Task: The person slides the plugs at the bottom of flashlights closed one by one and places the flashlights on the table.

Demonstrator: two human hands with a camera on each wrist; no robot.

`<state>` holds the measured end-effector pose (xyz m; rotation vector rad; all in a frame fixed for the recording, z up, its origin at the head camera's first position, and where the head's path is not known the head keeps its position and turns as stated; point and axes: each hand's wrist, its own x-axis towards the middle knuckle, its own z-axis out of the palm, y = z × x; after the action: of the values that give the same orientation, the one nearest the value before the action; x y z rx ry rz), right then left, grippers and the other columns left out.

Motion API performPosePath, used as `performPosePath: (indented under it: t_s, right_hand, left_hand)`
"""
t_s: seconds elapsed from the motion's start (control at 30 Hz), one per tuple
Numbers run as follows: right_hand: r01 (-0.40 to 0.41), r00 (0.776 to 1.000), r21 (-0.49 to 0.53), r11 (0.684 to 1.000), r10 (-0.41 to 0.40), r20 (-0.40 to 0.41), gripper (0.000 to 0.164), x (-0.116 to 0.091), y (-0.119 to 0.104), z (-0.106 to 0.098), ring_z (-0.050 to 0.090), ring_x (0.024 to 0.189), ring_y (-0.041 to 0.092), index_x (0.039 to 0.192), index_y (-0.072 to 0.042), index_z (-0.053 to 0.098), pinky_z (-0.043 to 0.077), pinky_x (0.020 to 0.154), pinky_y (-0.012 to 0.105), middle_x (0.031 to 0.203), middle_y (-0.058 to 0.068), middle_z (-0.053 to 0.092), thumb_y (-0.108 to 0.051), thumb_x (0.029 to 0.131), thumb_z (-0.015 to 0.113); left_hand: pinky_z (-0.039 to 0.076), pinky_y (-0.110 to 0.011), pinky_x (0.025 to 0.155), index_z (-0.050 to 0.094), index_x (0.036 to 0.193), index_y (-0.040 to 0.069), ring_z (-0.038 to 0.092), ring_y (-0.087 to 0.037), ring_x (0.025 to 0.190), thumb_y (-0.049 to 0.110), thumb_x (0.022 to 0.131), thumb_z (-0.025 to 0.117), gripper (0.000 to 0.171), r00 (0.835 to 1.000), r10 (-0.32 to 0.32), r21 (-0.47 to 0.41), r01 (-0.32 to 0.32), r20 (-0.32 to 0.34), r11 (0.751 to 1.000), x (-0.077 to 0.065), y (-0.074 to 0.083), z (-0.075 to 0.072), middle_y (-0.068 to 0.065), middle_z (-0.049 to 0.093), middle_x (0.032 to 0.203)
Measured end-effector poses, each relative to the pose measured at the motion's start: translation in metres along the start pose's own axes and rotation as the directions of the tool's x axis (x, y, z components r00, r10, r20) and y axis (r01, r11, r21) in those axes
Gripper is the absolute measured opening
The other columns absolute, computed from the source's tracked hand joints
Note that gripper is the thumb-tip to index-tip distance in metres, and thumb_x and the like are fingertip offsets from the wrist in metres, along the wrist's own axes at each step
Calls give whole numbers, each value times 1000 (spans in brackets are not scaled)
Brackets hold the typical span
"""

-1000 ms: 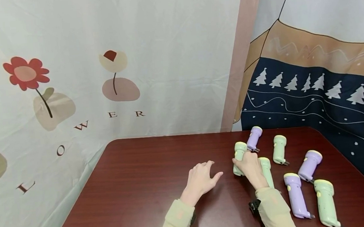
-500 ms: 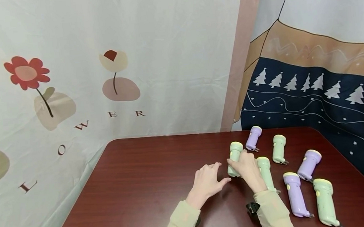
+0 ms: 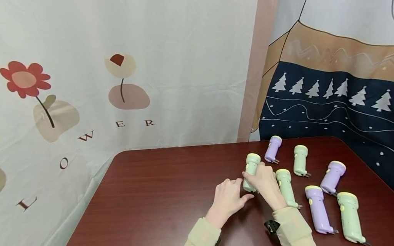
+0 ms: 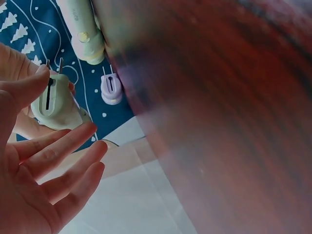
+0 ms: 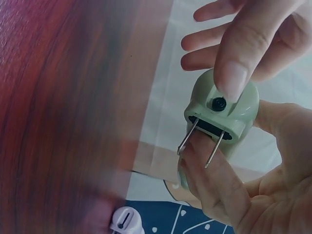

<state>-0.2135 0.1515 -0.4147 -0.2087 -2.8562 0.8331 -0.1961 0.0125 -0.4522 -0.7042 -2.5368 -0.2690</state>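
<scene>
My right hand (image 3: 265,181) grips a pale green flashlight (image 3: 251,165) with a yellow rim, its lens end away from me. In the right wrist view the fingers of that hand wrap the body beneath two bare metal plug prongs (image 5: 214,148). My left hand (image 3: 228,197) is held out close beside the flashlight's plug end, fingers spread and fairly straight. Its thumb (image 5: 234,80) overlaps the base near a round black part in the right wrist view; whether it touches cannot be told. Another green flashlight (image 3: 285,187) lies just right of my right hand.
Further flashlights lie to the right: a purple one (image 3: 273,148) at the back, a green one (image 3: 300,160), two purple ones (image 3: 332,177) and a green one (image 3: 350,217) near the right edge. The dark red table (image 3: 148,204) stretches left. Printed cloths (image 3: 185,62) hang behind.
My right hand has drawn the green flashlight a little to the left, away from the purple one behind. My left hand has come rightward, closer to it.
</scene>
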Motion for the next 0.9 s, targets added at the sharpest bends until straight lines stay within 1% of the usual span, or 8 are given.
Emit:
performPosePath:
  t_s: [0.13,0.33,0.57,0.8,0.9]
  right_hand:
    - [-7,1000,6,1000,6,10,56,-1,-2,1,56,59,27,99,14,52,45,50,34,75,22,58,-36,81,68]
    - [-22,1000,16,1000,21,21,58,-2,-6,1,57,62,28,103,15,52,47,52,34,80,23,58,-37,81,68]
    - [-18,999,35,999,17,28,56,-3,-7,3,58,65,29,100,14,53,49,54,36,81,22,59,-37,81,68]
    - [-20,1000,54,998,19,19,55,-4,-9,2,59,64,29,99,12,53,49,52,35,81,22,60,-37,81,69]
    - [-22,1000,59,998,21,19,54,-4,-10,3,59,62,29,98,12,53,48,50,33,81,22,59,-37,81,69]
  left_hand:
    - [42,-24,45,67,91,17,56,-13,57,57,73,72,45,1000,5,6,-5,-20,1000,-1,-1,-1,4,62,63]
    - [43,-25,46,67,90,17,57,-14,57,57,73,72,44,999,18,28,-17,-49,999,-2,-3,-1,4,63,64]
    - [42,-24,45,67,87,17,56,-13,57,56,73,73,42,996,27,48,-23,-80,999,-2,-7,2,5,63,63]
    - [43,-24,47,65,83,17,55,-13,56,52,73,73,38,990,76,77,-67,-117,995,-2,-7,1,6,61,61]
    - [44,-25,46,65,82,16,54,-13,56,50,74,73,36,989,89,95,-78,-122,992,-3,-7,1,5,60,60]
